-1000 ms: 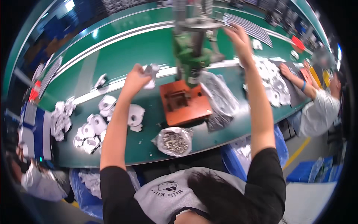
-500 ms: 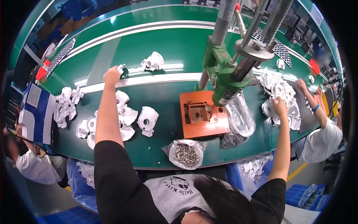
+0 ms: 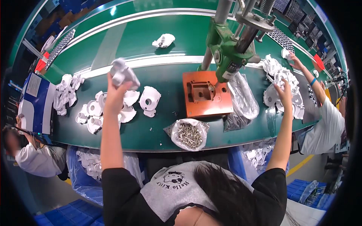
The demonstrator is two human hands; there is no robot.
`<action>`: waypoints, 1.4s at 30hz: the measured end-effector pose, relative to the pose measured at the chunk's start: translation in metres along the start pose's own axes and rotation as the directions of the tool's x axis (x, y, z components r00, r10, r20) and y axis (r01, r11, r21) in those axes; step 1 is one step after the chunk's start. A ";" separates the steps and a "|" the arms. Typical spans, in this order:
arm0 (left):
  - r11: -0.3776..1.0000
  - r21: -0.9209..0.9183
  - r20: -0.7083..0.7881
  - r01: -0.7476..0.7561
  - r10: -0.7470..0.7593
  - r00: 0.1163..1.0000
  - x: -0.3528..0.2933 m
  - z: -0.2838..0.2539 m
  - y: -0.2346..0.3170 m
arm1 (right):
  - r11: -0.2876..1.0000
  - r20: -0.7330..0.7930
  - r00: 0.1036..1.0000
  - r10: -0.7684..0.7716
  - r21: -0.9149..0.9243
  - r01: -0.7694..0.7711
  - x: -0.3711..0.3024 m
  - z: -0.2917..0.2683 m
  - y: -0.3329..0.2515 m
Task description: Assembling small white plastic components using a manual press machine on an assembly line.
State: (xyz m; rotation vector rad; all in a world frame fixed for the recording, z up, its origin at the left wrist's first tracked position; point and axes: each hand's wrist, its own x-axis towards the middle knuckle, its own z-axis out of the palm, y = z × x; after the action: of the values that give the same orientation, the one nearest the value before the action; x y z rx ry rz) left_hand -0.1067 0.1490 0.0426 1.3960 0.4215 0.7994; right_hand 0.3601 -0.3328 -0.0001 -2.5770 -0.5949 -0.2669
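My left hand [image 3: 117, 92] is closed round a white moulded plastic housing [image 3: 127, 74], raised above the left side of the bench and slightly blurred. Below and beside it lie several similar white housings [image 3: 95, 108], and a single white housing [image 3: 149, 98] rests apart to their right. At the far right of the bench, my right hand [image 3: 285, 92] has its fingers bent against a white plastic part [image 3: 279, 83] in a heap of white parts [image 3: 277, 67]. The fingers seem to pinch it, though its outline merges with the heap.
A green press [image 3: 230, 52] stands over an orange fixture [image 3: 207, 107]. Nearer me is a bag of metal screws or pins [image 3: 189, 135]; a clear plastic bag [image 3: 243, 101] lies right of the fixture. A white part [image 3: 163, 40] sits on the green belt [image 3: 143, 32]. A co-worker's arm [image 3: 311, 79] reaches in at right.
My left hand has come back from the belt's edge toward me, carrying a white housing. My right hand stays at the heap. The view has tilted, and the co-worker's hand at right has reached farther away.
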 end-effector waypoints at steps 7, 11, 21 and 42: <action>0.816 -0.564 0.290 0.124 0.055 0.956 -0.062 0.043 -0.048 | 0.963 -0.270 0.954 -0.132 -0.265 0.059 -0.024 0.015 -0.034; 0.926 -0.364 0.276 0.103 0.001 0.961 -0.076 0.085 -0.038 | 0.973 -0.514 0.840 -0.175 -0.219 0.068 -0.032 0.016 -0.042; 0.969 -0.239 0.356 -0.057 0.142 0.924 -0.113 0.177 -0.023 | 0.153 -0.123 0.943 -0.308 0.972 0.177 -0.208 0.015 -0.278; 0.344 -0.541 0.594 0.768 -0.490 0.638 -0.129 0.170 -0.020 | 0.352 -0.161 0.622 -0.767 0.704 0.617 -0.190 -0.015 -0.291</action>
State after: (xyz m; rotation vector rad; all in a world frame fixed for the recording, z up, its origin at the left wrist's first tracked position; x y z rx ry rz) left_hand -0.0717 -0.0618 0.0262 0.4079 0.2686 -0.0069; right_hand 0.0581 -0.1784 0.0772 -1.4443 -1.5464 -0.0137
